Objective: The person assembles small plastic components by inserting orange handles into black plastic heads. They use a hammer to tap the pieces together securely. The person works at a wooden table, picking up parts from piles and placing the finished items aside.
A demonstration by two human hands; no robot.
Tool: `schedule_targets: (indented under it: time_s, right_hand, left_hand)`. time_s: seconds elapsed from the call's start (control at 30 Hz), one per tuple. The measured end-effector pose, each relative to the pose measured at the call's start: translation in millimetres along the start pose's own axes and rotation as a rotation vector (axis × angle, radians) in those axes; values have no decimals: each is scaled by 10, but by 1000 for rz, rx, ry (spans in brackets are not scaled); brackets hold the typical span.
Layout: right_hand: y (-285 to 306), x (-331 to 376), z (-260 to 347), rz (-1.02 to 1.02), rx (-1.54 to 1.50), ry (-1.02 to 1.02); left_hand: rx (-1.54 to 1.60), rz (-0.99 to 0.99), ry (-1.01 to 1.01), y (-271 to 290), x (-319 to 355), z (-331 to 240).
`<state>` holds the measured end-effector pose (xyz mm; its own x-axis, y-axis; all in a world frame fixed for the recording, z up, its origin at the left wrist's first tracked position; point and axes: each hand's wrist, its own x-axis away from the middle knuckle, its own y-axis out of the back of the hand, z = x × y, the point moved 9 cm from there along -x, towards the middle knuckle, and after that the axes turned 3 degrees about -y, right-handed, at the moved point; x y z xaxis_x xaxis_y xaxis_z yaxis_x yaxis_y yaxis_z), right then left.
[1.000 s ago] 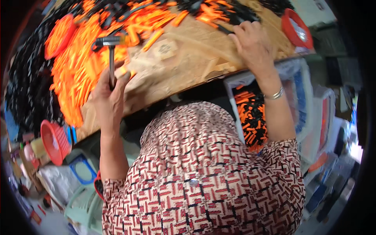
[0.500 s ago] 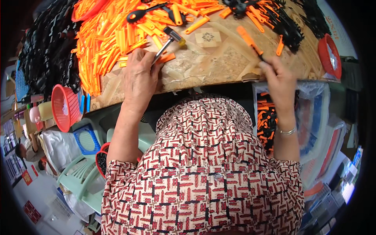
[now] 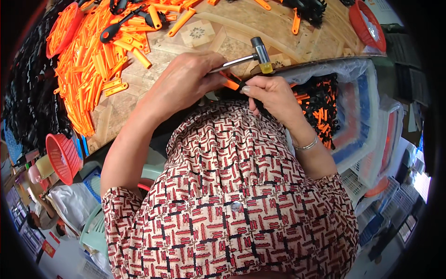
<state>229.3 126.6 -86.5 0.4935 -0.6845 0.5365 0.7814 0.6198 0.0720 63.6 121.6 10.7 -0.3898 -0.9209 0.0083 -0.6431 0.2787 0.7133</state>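
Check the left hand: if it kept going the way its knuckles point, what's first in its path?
Likely the right hand, just beyond the left hand and the orange-and-black piece pinched between them; depth is uncertain.

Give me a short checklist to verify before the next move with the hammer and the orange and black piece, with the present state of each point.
1. Left hand grips the hammer by its metal handle: ok.
2. Right hand holds the orange and black piece at the table edge: ok.
3. Hammer head is apart from the right fingers: ok.
4. Piece rests on the table: cannot tell, the hands hide it.
5. Bin of finished pieces is beside the right hand: ok.
6. Loose orange parts lie clear of the hammer: ok.
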Motion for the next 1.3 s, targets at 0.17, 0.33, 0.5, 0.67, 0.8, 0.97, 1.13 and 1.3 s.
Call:
schedule_targets:
  time_s: [0.17, 0.33, 0.5, 0.67, 0.8, 0.97, 1.13, 1.3]
  right_hand:
    - [-13, -13, 1, 33, -63, 23]
    - [-33, -1, 23, 54, -43, 14]
    - [-47, -7, 42, 79, 10, -15]
    - [-57, -8, 72, 54, 37, -7]
    - [-65, -45, 83, -2, 73, -19]
    - [-121, 31, 184, -75, 166, 43]
    - [-143, -24, 42, -23, 4, -8]
    - [-183, 26, 101, 0, -8, -10]
  left_hand:
    - [122, 12, 98, -33, -95, 75]
    - [-4, -48, 74, 0, -125, 39]
    - [-74, -13, -15, -31, -165, -31]
    - [-123, -54, -71, -62, -161, -17]
    - [-305, -110, -9, -24, -101, -126]
    - [-257, -448, 18, 223, 193, -149]
    - [12, -577, 253, 561, 718, -173]
    - [-393, -536, -7, 267, 910, -350]
